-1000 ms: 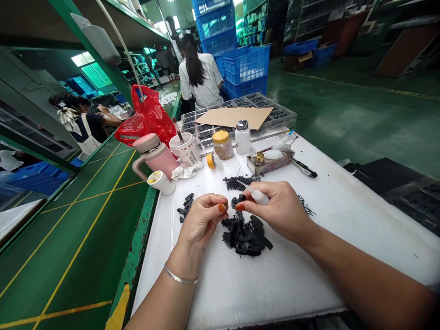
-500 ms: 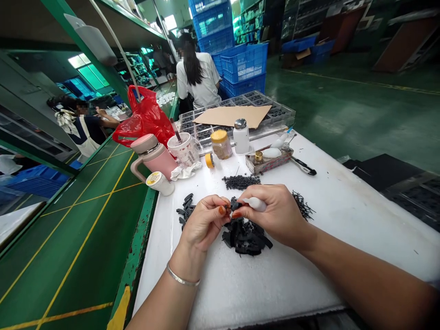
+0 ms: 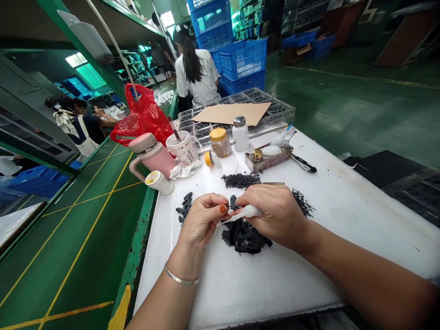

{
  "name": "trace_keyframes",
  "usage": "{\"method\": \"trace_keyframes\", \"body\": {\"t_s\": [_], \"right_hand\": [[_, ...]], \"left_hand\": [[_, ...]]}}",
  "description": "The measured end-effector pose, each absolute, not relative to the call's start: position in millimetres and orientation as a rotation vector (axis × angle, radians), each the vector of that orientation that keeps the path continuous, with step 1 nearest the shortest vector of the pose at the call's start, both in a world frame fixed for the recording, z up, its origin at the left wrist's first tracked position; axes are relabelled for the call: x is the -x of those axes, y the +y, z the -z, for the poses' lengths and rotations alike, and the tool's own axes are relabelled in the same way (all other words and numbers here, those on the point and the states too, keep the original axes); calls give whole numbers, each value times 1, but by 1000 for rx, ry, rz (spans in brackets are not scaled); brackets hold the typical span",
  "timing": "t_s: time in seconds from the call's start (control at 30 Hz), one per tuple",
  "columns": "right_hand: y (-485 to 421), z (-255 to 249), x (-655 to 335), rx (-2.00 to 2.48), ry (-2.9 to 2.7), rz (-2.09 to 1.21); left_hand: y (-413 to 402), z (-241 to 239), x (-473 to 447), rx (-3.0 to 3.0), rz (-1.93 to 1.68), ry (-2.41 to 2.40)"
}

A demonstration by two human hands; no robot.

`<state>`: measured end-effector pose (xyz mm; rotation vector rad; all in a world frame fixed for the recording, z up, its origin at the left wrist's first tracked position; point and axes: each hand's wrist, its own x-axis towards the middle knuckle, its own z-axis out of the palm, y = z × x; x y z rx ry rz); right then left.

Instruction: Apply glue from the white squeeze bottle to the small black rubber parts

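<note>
My right hand (image 3: 275,213) is closed around a small white squeeze bottle (image 3: 252,211), its narrow tip slanting down to the left in front of my left fingers. A small black plastic part (image 3: 233,202) shows between the two hands, against my right fingertips. My left hand (image 3: 206,215) is closed in a pinch beside it; what it holds is mostly hidden. Below the hands lies a pile of curved black parts (image 3: 245,240). More black pieces (image 3: 185,205) lie left of my left hand. Small black rings (image 3: 239,180) are heaped beyond the hands, and thin black pins (image 3: 302,203) lie to the right.
On the white table (image 3: 343,197) stand a pink mug (image 3: 156,158), a cup (image 3: 184,149), a yellow-lidded jar (image 3: 220,143), a white pump bottle (image 3: 240,134) and a small tray (image 3: 252,164). Behind them, cardboard (image 3: 233,113) covers part of a compartment case (image 3: 285,112). A green bench (image 3: 79,220) runs left.
The squeeze bottle has turned so that its tip points down to the left past the black part. My right fingers have shifted, and the hands sit slightly farther apart.
</note>
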<state>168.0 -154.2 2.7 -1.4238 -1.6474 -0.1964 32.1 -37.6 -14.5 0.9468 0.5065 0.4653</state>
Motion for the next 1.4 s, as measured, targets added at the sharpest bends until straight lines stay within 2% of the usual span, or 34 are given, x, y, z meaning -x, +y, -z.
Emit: {"method": "trace_keyframes", "body": {"t_s": [0.1, 0.27, 0.47, 0.67, 0.83, 1.03, 1.13, 1.27, 1.4], "right_hand": [[-154, -3, -169, 1436, -1658, 183], [-153, -5, -170, 1474, -1521, -71], [-151, -1, -170, 1434, -1650, 168], [-151, -1, -167, 1444, -1493, -52], [-150, 4, -164, 1448, -1491, 68], [-149, 2, -167, 1465, -1431, -56], [-149, 0, -169, 1514, -1384, -103], [-148, 0, -171, 1566, -1338, -89], [-149, 0, -170, 1576, -1352, -78]], "left_hand": [[-37, 15, -31, -973, -451, 498], [-36, 17, -31, -984, -419, 479], [-37, 18, -32, -937, -415, 526], [-38, 20, -32, -903, -410, 536], [-38, 21, -33, -900, -446, 530], [-34, 17, -28, -956, -462, 509], [-20, 16, -23, -1208, -607, 566], [1, 22, -22, -2053, -860, 878], [9, 35, -28, -2657, -680, 1049]]}}
